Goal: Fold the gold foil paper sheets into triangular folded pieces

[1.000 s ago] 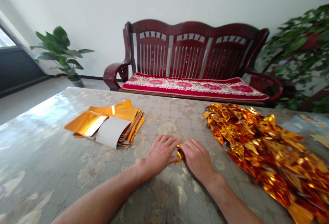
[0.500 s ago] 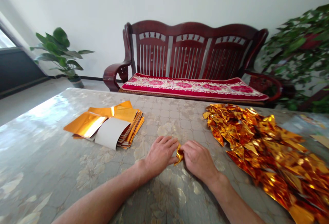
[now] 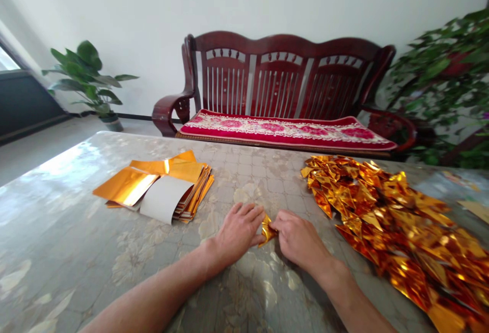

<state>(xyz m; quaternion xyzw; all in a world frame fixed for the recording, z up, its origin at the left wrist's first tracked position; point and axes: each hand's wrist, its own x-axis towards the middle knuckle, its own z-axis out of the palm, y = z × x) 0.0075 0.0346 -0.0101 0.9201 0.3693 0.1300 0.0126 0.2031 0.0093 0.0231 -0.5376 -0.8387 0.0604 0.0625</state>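
Note:
A small folded piece of gold foil paper (image 3: 267, 231) lies on the table between my two hands. My left hand (image 3: 242, 228) rests over its left side, thumb below and fingers above, pinning it. Its left part is hidden under those fingers. With thumb and curled fingers, my right hand (image 3: 296, 236) pinches the paper's right edge. To the left lies a stack of gold foil sheets (image 3: 164, 170), with a pale sheet, back side up, on its front. A large heap of folded gold foil pieces (image 3: 389, 221) spreads along the right.
The table (image 3: 126, 282) has a patterned, glossy cover. Past its far edge stands a dark red wooden bench (image 3: 280, 83) with a floral seat cover (image 3: 275, 127). Clear plastic (image 3: 451, 185) lies at the far right. Potted plants (image 3: 93, 81) stand to either side.
My right hand has shifted slightly right, and more of the foil paper shows between my hands. My left hand stays in place on it.

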